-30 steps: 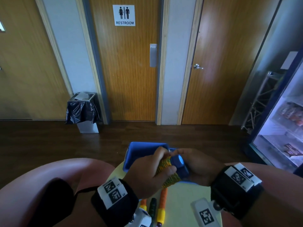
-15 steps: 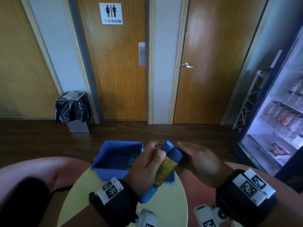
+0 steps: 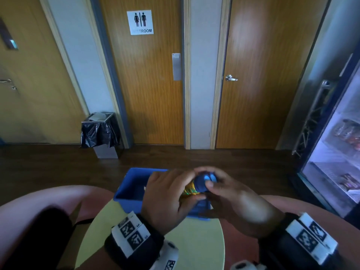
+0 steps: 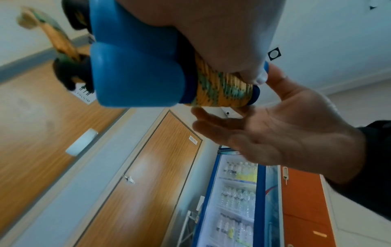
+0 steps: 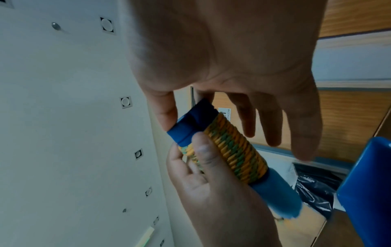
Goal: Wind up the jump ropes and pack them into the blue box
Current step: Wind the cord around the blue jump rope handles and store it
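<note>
A person sits at a small round pale-yellow table (image 3: 194,244) and holds a wound-up jump rope (image 3: 196,187) in both hands, just above the near right corner of a blue box (image 3: 128,193) that stands on the table's far edge. The rope is a braided cord, yellow-orange flecked with green, coiled in tight neat turns around two smooth, rounded blue plastic handles lying side by side. The left hand (image 3: 167,199) grips the bundle, fingers curled over the coils and thumb pressed against them. The right hand (image 3: 231,193) is mostly spread, its fingers loose, with thumb and forefinger pinching the dark blue cap end of the handles. The head view shows the box as a shallow rectangular plastic tray with a rounded rim; its inside is in shadow. The left wrist view alone shows the blunt, matte butt ends of the two handles (image 4: 135,66) and the right palm open beneath the coils. The right wrist view alone shows the woven texture of the cord (image 5: 237,150) close up, and the left thumb lying along it. Behind stand wood-grain doors, one with a restroom sign (image 3: 140,22), a bin lined with a black bag (image 3: 100,131), and a lit drinks fridge (image 3: 335,152). Compared with half a second ago, the right hand, then just off the bundle, now touches its cap.
</note>
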Available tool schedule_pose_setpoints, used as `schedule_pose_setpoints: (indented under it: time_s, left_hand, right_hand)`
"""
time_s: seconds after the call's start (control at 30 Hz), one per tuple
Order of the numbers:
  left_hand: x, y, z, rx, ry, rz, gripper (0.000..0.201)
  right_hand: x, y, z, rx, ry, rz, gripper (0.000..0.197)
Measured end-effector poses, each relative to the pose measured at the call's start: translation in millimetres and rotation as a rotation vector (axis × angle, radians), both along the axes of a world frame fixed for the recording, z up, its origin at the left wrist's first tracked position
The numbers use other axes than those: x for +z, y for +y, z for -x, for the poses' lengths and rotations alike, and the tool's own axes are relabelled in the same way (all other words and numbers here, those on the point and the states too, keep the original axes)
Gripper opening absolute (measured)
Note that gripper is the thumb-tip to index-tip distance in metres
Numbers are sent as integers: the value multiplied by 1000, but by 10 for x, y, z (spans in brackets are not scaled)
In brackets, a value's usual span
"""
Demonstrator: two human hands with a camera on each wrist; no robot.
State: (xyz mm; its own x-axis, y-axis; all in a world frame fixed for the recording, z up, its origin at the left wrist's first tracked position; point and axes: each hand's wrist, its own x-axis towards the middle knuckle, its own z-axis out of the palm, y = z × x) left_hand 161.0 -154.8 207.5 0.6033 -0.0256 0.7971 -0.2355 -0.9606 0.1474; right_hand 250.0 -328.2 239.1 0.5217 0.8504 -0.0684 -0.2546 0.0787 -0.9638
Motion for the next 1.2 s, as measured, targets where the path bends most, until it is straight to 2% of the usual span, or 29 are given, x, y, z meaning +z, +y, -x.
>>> schedule_pose_setpoints:
  time_s: [0.1,0.2,0.3,0.4,0.57,0.67,0.73,0.8,0.9,0.97,1.03,1.1,1.2]
  left_hand:
    - [42,132,14,50,-80,-224,38]
    - [79,193,47,36,-127,-366,31]
    - [72,241,90,1,-168,-413,24]
    - [46,348,131,1,-142,-409,24]
    - [33,627,312,-100,118,-139,33]
    - [54,821,458,-156,223,-1,31]
    - [121,1001,513,-207,254,13,30]
    - [212,1216,550,-284,304,-26,34]
    - [307,1508,606,-344,471,89,44]
    - [324,1637,616,-328,426,203,49]
    - [333,1703,588,-259,238,264,50]
    - [307,1705,542,-222,65,347,47]
    - [199,1632,507,-263,20,527,43]
  right_hand:
    - [45,10,55,111,175,-6,45]
    - [96,73,69,180,294,30,56]
    - [119,194,69,130,267,123,55]
    - [62,356,126,46,197,152,38]
    - [-89,683,234,-105,68,126,15]
    - [-88,887,275,-165,-77,178,18]
    - [-22,1028,330,-142,-168,200,19]
    - [73,1179,385,-135,-235,223,31]
    - [164,1424,416,-178,-207,177,37]
    - [178,1589,466,-197,-85,53,42]
    - [134,1744,531,-187,-18,-81,59]
    - [96,1874,653,-140,-88,-158,66]
    - [69,2028,798,-94,-103,-225,78]
